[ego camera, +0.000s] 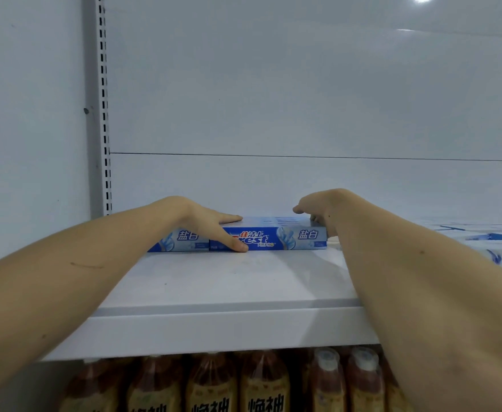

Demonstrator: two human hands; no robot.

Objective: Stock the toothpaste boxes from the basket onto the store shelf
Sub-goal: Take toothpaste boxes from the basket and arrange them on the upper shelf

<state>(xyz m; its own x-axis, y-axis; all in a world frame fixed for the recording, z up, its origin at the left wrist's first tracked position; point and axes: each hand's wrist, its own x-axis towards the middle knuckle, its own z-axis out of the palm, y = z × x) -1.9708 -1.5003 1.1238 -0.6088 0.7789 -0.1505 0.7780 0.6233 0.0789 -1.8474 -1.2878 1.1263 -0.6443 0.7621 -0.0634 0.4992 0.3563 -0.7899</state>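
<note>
A blue and white toothpaste box (273, 237) lies lengthwise on the white shelf (229, 286), near the back panel. Another box of the same kind (181, 240) lies end to end with it on the left, partly hidden by my left hand. My left hand (205, 224) holds the joint between them, with its fingers flat on top and its thumb pressed against the front face. My right hand (318, 208) grips the right end of the long box, fingers curled over its top. The basket is out of view.
More blue and white toothpaste boxes (493, 251) lie flat at the shelf's right edge. Brown drink bottles (261, 385) fill the shelf below. A slotted upright rail (102, 114) runs up the left side. A white back panel stands behind the boxes.
</note>
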